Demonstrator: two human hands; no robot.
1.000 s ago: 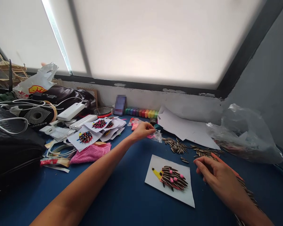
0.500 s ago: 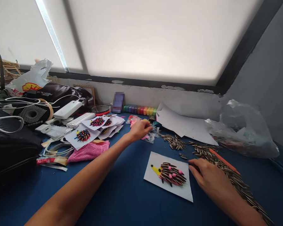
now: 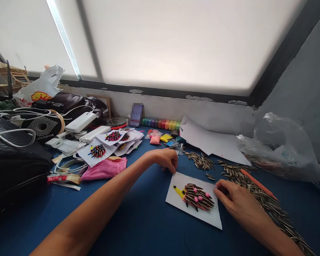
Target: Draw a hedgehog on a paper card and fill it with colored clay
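A white sheet of paper (image 3: 172, 199) bears a hedgehog picture (image 3: 200, 197) with a yellow clay head, sunflower seed spines and pink clay balls. My left hand (image 3: 165, 159) is bent down at the sheet's upper left corner, with curled fingers whose tips touch that corner. At the right edge, my right hand (image 3: 234, 197) pinches the paper between thumb and forefinger. Beyond my left hand lie packets of clay, among them a pink one (image 3: 155, 138) and a yellow one (image 3: 165, 138). Small piles of sunflower seeds (image 3: 201, 160) lie behind the sheet.
More seeds (image 3: 272, 208) spread along the right beside an orange stick (image 3: 260, 184). White sheets (image 3: 213, 140) and a clear plastic bag (image 3: 285, 153) lie at the back. Finished hedgehog pictures (image 3: 97, 152), a pink cloth (image 3: 105, 169), cables and a black bag (image 3: 18, 170) crowd the left.
My left hand has moved from the clay packets toward me, down to the paper's upper left corner. My right hand stays at the right edge. The whole view has shifted slightly.
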